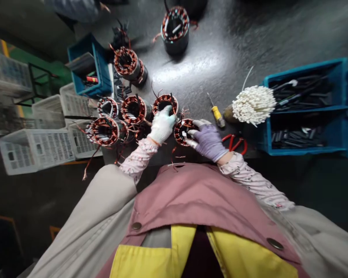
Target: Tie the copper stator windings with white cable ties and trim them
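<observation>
My left hand (161, 125), in a white glove, is closed at the near rim of a motor stator (158, 104) wound with copper wire, its fingertips reaching over the opening. Close by on the right, my right hand (208, 141) in a purple glove with pale fingertips grips a second, lower stator (178, 133) by its right side. Something small and white shows inside that one's bore. Loose copper wire ends stick out around both stators. The undersides of my fingers are hidden.
More stators (104, 131) crowd the bench at left, and another stator (175, 38) stands farther back. To the right are a yellow screwdriver (217, 116), red-handled scissors (234, 143), a bundle of white tubes (253, 105) and blue bins (307, 151). White crates (43, 148) flank the left.
</observation>
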Available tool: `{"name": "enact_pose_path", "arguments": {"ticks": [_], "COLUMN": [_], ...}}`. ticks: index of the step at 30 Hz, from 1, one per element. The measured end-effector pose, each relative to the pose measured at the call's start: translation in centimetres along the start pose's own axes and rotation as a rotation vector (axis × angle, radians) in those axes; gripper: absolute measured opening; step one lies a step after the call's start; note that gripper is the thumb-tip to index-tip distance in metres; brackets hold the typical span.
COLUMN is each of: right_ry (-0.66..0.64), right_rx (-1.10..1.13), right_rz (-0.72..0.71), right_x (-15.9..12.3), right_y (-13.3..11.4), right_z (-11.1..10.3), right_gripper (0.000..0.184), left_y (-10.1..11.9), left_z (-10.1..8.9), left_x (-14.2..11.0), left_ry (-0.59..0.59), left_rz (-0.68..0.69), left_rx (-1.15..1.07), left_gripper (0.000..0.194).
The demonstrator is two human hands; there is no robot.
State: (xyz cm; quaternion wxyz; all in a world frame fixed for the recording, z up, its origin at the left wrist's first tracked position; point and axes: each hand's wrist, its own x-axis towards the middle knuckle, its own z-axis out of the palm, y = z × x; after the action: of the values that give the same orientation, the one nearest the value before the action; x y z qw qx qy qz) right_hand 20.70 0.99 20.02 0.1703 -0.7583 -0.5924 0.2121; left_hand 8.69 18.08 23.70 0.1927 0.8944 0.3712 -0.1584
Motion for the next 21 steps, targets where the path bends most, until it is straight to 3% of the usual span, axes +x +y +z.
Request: {"name": "enact_pose_path", "arguments": {"ticks": [2, 3, 5, 7, 10, 16, 21], "right_ry": [-0.065, -0.083, -0.101, -0.111, -0.128, -0.166, -0.17], "right_rx": [-0.078, -0.106, -0.137, -0.14, -0.112, -0.029, 0.01], "right_rz": [-0.063, -0.085, -0.096, -0.085, -0.085, -0.054, -0.058], "right_x": [-0.1, -0.1, -0.2, -0.2, -0.2, -0.8, -0.9], "right_y": [-0.3, -0.3, -0.3, -0.2, 0.0, 0.3, 0.4], "right_z": [0.7, 0.9, 1.2, 1.3, 1.1, 0.4, 0.4], "right_gripper": [0.036, 0.035, 0.031, 0.03, 0.028, 0.024, 0.025], "left_y": [-0.3, -0.3, 0.2, 1.2, 3.1, 6.4, 6.7], "left_z": [-0.1, 0.1, 0.8, 1.7, 2.3, 0.8, 0.9], "left_x": [-2.8, -4.0, -5.5, -5.6, -4.3, -3.3, -3.1], "left_ry": [0.113, 0.114, 0.0, -0.144, -0.279, -0.437, -0.461], "left_rz": [0.111, 0.194, 0.361, 0.444, 0.439, 0.384, 0.295], "left_rx": [-0.057, -0.063, -0.025, 0.08, 0.248, 0.354, 0.295], "left_gripper": [0.037, 0.035, 0.036, 0.045, 0.053, 0.033, 0.031]}}
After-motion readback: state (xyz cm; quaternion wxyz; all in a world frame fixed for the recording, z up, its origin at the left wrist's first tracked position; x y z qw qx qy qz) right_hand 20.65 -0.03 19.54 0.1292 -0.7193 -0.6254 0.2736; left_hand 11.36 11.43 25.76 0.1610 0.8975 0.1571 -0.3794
